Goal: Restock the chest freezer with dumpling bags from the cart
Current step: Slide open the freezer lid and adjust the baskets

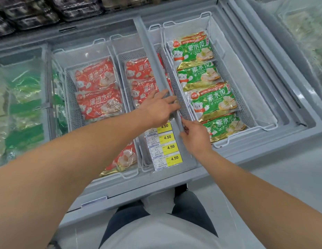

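Four glossy green dumpling bags (208, 90)

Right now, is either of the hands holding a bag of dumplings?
No, both the left hand and the right hand are on the grey edge of the sliding lid, and all the bags lie in the baskets.

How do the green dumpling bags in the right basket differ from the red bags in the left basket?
The green bags lie four in an overlapping row in an uncovered basket; of the red bags in the left basket two show plainly, under the glass lid. The green bags carry gold lower edges, whereas the two upper red bags show none. Both kinds carry a white bear and Chinese lettering and lie flat in white wire baskets.
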`<action>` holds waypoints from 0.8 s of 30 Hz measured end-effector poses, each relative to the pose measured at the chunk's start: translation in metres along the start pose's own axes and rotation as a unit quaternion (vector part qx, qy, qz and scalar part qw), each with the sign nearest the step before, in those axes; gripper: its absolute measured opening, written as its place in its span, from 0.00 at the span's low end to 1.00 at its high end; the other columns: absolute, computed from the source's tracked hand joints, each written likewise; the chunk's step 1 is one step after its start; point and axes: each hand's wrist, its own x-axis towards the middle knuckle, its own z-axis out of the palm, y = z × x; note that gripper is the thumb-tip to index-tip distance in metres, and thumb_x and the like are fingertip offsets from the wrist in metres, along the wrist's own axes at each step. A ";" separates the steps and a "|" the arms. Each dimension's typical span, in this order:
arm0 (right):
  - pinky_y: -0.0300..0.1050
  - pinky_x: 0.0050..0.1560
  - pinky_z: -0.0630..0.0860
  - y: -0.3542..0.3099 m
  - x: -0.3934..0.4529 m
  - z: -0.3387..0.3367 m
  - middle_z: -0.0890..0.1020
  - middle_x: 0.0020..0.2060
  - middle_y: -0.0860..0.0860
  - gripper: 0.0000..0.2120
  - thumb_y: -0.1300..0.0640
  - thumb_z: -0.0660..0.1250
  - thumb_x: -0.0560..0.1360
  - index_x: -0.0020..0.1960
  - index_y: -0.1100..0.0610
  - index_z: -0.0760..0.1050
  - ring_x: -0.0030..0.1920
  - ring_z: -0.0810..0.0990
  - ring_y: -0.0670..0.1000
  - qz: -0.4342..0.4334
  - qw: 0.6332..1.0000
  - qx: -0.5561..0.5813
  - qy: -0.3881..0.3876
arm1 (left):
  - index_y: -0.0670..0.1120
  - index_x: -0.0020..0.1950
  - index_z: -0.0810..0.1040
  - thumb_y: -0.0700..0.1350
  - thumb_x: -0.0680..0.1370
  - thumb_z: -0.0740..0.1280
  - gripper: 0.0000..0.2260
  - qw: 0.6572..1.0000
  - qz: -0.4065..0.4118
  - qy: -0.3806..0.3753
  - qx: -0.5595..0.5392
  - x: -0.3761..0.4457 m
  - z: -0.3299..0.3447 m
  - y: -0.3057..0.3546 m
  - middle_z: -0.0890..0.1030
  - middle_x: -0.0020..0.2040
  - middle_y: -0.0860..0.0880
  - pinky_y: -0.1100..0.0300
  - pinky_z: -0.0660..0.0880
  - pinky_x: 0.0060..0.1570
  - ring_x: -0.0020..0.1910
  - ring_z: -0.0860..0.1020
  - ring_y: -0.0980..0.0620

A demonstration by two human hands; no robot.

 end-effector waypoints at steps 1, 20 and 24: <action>0.49 0.46 0.77 -0.007 -0.003 0.007 0.79 0.49 0.59 0.23 0.62 0.67 0.75 0.70 0.56 0.75 0.45 0.78 0.58 0.004 1.000 0.001 0.004 | 0.59 0.78 0.60 0.49 0.82 0.60 0.24 1.000 0.006 0.000 0.003 -0.007 0.002 -0.006 0.54 0.82 0.52 0.37 0.46 0.76 0.80 0.48 0.42; 0.43 0.39 0.60 -0.118 -0.054 0.107 0.73 0.41 0.52 0.17 0.63 0.65 0.75 0.63 0.57 0.79 0.40 0.71 0.52 -0.011 1.000 0.015 -0.011 | 0.58 0.78 0.62 0.54 0.83 0.57 0.22 1.000 0.024 0.018 0.000 -0.127 0.053 -0.112 0.57 0.81 0.52 0.37 0.49 0.76 0.80 0.50 0.42; 0.42 0.45 0.66 -0.136 -0.063 0.120 0.77 0.48 0.56 0.21 0.62 0.66 0.77 0.70 0.57 0.75 0.46 0.76 0.55 -0.044 0.997 0.050 -0.038 | 0.59 0.77 0.63 0.54 0.83 0.57 0.21 1.000 -0.001 0.022 -0.007 -0.156 0.062 -0.127 0.57 0.81 0.53 0.36 0.49 0.76 0.80 0.50 0.43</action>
